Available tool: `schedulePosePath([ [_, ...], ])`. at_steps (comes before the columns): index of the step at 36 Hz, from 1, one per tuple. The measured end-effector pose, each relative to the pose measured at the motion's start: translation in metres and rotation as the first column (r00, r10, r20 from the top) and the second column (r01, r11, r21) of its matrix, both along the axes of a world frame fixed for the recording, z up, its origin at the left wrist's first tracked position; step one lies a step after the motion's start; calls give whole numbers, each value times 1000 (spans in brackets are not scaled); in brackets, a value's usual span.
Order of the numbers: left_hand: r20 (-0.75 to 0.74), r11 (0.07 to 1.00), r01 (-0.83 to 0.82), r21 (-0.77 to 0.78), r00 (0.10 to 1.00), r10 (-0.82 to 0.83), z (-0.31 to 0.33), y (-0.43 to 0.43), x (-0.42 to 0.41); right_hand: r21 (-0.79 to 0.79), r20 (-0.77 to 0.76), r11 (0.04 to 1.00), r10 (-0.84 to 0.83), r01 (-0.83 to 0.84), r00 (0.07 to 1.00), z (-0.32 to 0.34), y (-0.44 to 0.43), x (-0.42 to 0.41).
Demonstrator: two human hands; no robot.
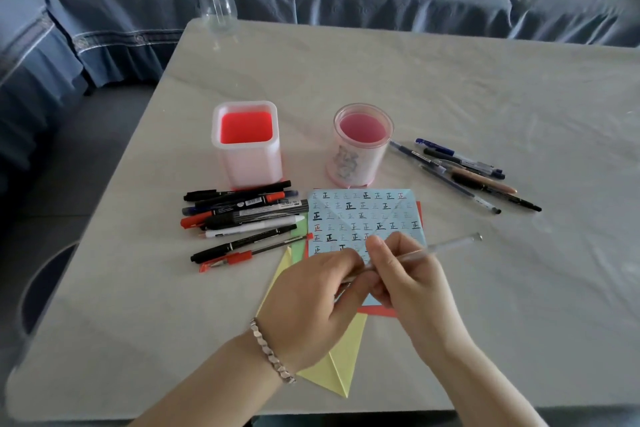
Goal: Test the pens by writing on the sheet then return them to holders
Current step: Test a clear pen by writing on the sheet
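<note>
Above the near part of the blue sheet point(363, 215), the right hand point(410, 282) holds a clear pen point(450, 245) in a curled grip while the left hand point(311, 295) pinches its near end, the square holder point(247, 152) and round holder point(362, 149) just beyond on the tabletop point(485, 97).

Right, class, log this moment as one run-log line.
left hand, right hand: grip clear pen over blue sheet | square holder, round holder: empty | loose pens: outside holders
</note>
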State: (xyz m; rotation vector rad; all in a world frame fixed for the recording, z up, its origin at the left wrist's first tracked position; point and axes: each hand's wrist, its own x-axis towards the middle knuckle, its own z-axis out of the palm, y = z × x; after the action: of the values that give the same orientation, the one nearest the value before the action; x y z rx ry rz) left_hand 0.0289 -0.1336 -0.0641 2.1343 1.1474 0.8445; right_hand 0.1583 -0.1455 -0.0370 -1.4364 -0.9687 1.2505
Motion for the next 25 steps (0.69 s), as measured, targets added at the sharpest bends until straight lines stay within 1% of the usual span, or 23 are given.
schedulePosePath([
  [3,53,991,14,-133,999,-7,-1,-3,1,54,106,998,-20,14,994,-2,0,-2],
  [5,157,966,51,-252,987,-11,2,-6,1,64,127,998,8,-16,992,0,1,-1],
  [6,214,942,83,-326,977,-12,5,-7,2,67,128,997,35,-44,991,1,1,0],
  [8,318,854,185,-487,948,-24,10,-7,1,80,135,992,85,-96,987,4,1,2],
  [9,339,809,223,-543,940,-31,10,-6,-1,88,138,990,94,-107,986,4,0,3],
  [10,309,798,220,-560,950,-45,9,-5,-3,96,137,991,84,-98,987,4,0,4],
  [11,227,827,178,-533,972,-63,6,-3,-6,104,129,992,54,-68,990,3,-1,5],
  [13,-15,928,75,-365,996,-86,-4,-2,-14,123,119,992,-54,40,991,-1,-1,8],
  [14,-124,962,25,-270,990,-61,-10,-2,-19,135,117,986,-117,101,986,-3,-2,11],
  [15,-190,981,-22,-192,982,-16,-15,-1,-24,142,108,977,-173,157,979,-5,-2,13],
  [17,-272,995,-99,-32,958,87,-28,2,-35,135,100,966,-234,220,967,-9,-3,18],
  [19,-354,975,-162,155,912,208,-42,5,-45,118,109,965,-247,235,963,-13,-6,21],
  [20,-384,959,-183,218,887,257,-49,6,-50,102,98,966,-249,239,964,-16,-7,21],
  [23,-414,919,-221,326,841,349,-66,8,-60,43,37,970,-243,241,969,-24,-12,21],
  [25,-404,903,-245,353,831,383,-72,7,-61,19,21,972,-233,232,972,-28,-15,21],
])
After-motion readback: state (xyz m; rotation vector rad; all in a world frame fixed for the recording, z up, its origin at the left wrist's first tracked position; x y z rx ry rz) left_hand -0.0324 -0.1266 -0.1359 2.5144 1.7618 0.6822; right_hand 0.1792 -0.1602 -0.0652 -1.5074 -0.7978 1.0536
